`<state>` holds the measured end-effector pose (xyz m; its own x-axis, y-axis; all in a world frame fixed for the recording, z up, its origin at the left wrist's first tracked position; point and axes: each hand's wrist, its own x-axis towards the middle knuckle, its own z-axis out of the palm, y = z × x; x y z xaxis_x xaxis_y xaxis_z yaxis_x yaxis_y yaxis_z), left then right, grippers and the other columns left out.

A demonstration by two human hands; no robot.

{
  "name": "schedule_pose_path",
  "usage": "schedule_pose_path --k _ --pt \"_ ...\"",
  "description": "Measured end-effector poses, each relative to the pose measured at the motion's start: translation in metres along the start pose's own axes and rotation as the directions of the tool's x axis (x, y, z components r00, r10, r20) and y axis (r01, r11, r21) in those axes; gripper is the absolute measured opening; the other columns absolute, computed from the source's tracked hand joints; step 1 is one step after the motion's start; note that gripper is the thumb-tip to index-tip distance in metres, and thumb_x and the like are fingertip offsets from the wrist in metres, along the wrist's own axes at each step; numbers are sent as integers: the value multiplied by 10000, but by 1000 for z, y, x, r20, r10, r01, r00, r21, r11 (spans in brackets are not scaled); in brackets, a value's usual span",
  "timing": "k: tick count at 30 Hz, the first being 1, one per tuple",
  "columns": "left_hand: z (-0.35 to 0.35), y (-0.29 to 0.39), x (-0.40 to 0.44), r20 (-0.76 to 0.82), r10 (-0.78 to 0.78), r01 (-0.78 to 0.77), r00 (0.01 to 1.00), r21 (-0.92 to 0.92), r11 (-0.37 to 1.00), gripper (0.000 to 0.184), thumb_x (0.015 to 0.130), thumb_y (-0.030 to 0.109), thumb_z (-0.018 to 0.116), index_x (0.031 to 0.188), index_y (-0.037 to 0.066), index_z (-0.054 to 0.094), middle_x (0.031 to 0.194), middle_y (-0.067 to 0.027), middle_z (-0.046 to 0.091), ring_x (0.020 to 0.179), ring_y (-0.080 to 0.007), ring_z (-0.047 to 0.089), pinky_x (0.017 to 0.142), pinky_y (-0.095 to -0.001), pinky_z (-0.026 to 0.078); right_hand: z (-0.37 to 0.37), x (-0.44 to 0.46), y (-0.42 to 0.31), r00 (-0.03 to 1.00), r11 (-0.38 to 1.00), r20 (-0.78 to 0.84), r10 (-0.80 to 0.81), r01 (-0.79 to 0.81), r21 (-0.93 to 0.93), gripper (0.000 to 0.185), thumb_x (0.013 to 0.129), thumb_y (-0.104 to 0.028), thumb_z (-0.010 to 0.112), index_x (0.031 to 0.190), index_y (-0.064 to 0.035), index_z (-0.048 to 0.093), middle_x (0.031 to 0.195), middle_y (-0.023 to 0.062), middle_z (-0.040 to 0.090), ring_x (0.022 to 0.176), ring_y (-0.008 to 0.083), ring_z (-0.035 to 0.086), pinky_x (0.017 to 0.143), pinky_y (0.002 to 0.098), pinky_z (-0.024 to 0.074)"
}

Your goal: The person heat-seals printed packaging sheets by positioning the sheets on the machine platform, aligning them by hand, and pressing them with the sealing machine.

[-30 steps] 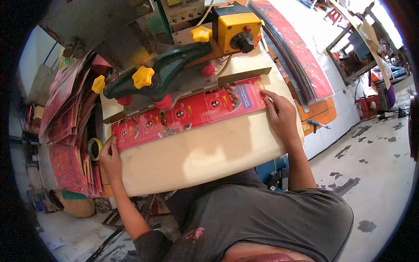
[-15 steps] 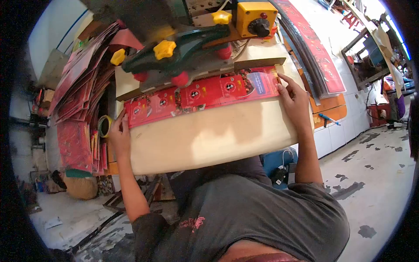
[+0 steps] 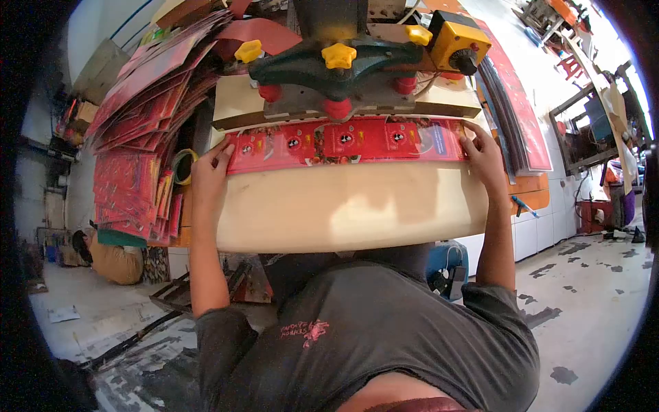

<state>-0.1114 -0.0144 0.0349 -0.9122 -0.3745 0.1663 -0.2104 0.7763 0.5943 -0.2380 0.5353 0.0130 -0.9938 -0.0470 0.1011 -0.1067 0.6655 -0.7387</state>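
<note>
Red printed strip (image 3: 343, 141) lies flat across the back part of the pale board (image 3: 295, 206), long side running left to right, just in front of the machine (image 3: 329, 72). Left hand (image 3: 211, 165) has its grip closed on the left end, thumb and fingers at the edge. Right hand (image 3: 484, 152) grips the right end the same way. Board's front half is bare, patchy sunlight on it. Machine has a dark green frame, yellow star knobs (image 3: 339, 55) on top, red round pieces (image 3: 336, 108) below; yellow box (image 3: 460, 42) with a black dial (image 3: 463, 64) sits at its right. Left of the board: tape roll (image 3: 183, 167), then a messy pile of red printed sheets (image 3: 137, 172). Right side: long red sheets (image 3: 518, 103) stacked on the orange desk (image 3: 539, 187), blue pen (image 3: 524, 206) at the desk's near edge. Floor (image 3: 583, 302) beyond has dark worn patches.
</note>
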Motion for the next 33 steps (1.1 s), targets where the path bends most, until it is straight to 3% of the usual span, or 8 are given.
schedule_pose_path --k 2,9,17,18,22,27,30,33 --pt "10 -7 0 -64 46 -47 997 -12 999 400 993 362 642 1295 105 695 964 -237 724 859 -328 700 806 -377 521 1 -3 -12 998 979 -61 3 -16 -204 375 957 -295 686 1309 -166 686 639 77 567 601 146 563 598 336 455" --pt "19 -16 -4 -154 64 -50 986 93 994 357 1000 390 626 1276 183 717 909 -241 682 834 -387 661 765 -422 506 16 -11 -21 968 954 -251 -15 -61 -293 335 966 -387 655 1251 -227 727 614 59 562 558 193 562 583 358 445" --pt "20 -21 -2 -212 119 -115 970 32 993 355 979 331 664 1262 124 720 943 -238 686 859 -358 670 777 -401 510 12 -17 -34 963 995 -259 -77 92 47 344 961 -183 694 1296 -110 704 688 8 497 663 83 448 609 278 406" --pt "18 -18 -1 -191 96 -93 977 26 995 362 976 328 669 1256 104 719 972 -236 697 893 -355 680 799 -394 514 15 -15 -29 957 990 -275 -97 122 76 340 992 -176 680 1325 -108 686 715 -59 385 650 54 351 579 233 313" --pt "18 -16 -3 -188 46 -63 981 -87 994 377 964 312 688 1241 60 718 1060 -223 724 976 -337 699 854 -371 520 11 -17 -38 975 977 -219 -22 68 202 353 1011 -168 657 1360 -115 664 743 -81 424 665 29 359 583 208 294" --pt "16 -16 -3 -202 64 -81 977 -76 994 369 961 286 688 1238 43 717 1097 -210 730 989 -312 707 881 -363 519 13 -11 -17 973 950 -219 -74 136 283 368 1017 -135 642 1383 -91 637 804 -84 528 680 8 383 593 194 290" --pt "16 -20 -2 -159 -39 14 987 -155 988 366 958 275 692 1232 33 717 1120 -207 730 998 -298 714 889 -355 521 10 -10 -14 968 956 -221 -116 169 241 371 1017 -105 631 1386 -63 623 808 -71 536 696 8 411 611 185 314" --pt "17 -21 -3 -222 70 -97 973 -110 989 366 954 269 699 1227 27 718 1102 -202 735 941 -277 718 842 -346 529 10 -7 -4 973 947 -207 -107 163 276 376 1019 -91 623 1391 -44 611 816 -60 550 705 11 440 625 185 345"
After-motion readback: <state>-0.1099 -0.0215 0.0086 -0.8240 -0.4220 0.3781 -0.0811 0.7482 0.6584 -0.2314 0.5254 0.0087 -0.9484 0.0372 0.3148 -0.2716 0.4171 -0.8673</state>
